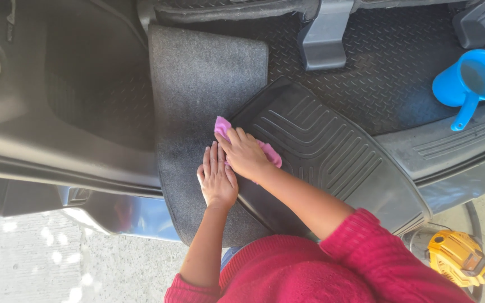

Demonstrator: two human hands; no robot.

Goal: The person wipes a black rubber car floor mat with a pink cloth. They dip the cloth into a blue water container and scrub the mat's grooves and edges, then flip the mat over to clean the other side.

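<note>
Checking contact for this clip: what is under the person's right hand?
A pink cloth lies under the right hand, pressed on the edge of the black rubber mat. Only its two ends show; the middle is covered. The left hand rests flat beside it on the grey carpet mat.

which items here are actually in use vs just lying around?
In use:
- pink cloth, pressed down by the right hand
- black rubber mat, under the cloth
- grey carpet mat, with the left hand flat at its edge

Lying about:
- blue cup on the car floor
- yellow machine on the ground
</note>
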